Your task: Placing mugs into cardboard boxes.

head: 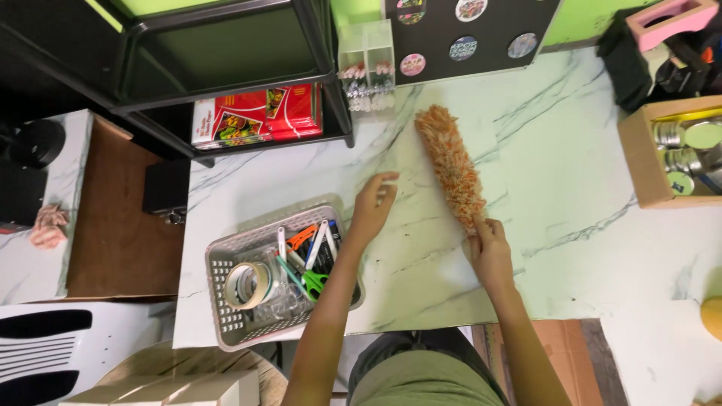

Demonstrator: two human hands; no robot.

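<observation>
Care lay in how the right hand (489,252) gripped the orange duster (451,165) low, sweeping flat along the marble tabletop (571,188), while the open left hand (374,207) hovered by the grey basket (226,301).

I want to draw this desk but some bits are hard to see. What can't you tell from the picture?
Head view:
- Duster handle: hidden inside the right hand.
- Basket bottom: covered by tape, scissors and pens.
- Box of tins: cut off by the right edge.
- Left hand: whether it touches the table is unclear.
</observation>
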